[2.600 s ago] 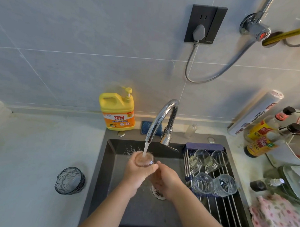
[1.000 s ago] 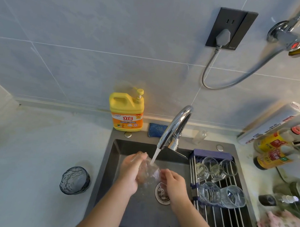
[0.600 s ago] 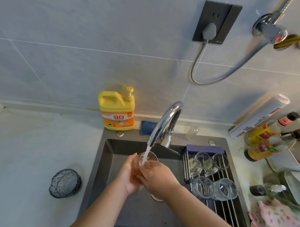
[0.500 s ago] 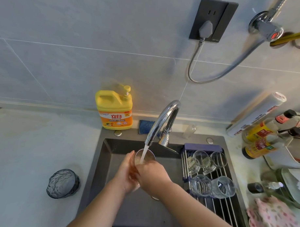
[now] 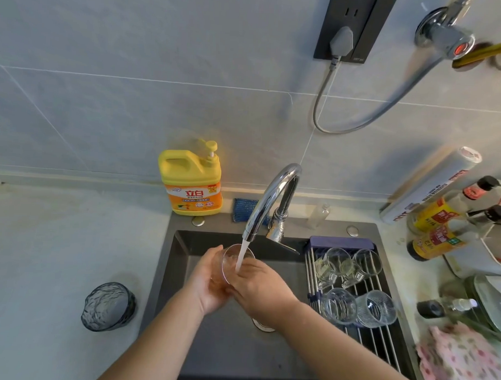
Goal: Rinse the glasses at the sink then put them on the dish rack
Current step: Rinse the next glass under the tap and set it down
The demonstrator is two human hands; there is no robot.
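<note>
Lower left on my feed, a dark textured glass (image 5: 108, 306) stands on the counter (image 5: 56, 254), and a yellow detergent bottle (image 5: 191, 182) stands upright against the wall behind the sink (image 5: 209, 353). At frame centre the left grip (image 5: 209, 285) curls around the left side of a clear glass (image 5: 232, 263), held over the basin under the running faucet (image 5: 272, 196), while the right grip (image 5: 260, 292) wraps its near side, fingers at the rim where the water lands. To the right, I count four clear glasses (image 5: 341, 305) lying on their sides on the dish rack (image 5: 380, 348), which spans the sink's right side.
</note>
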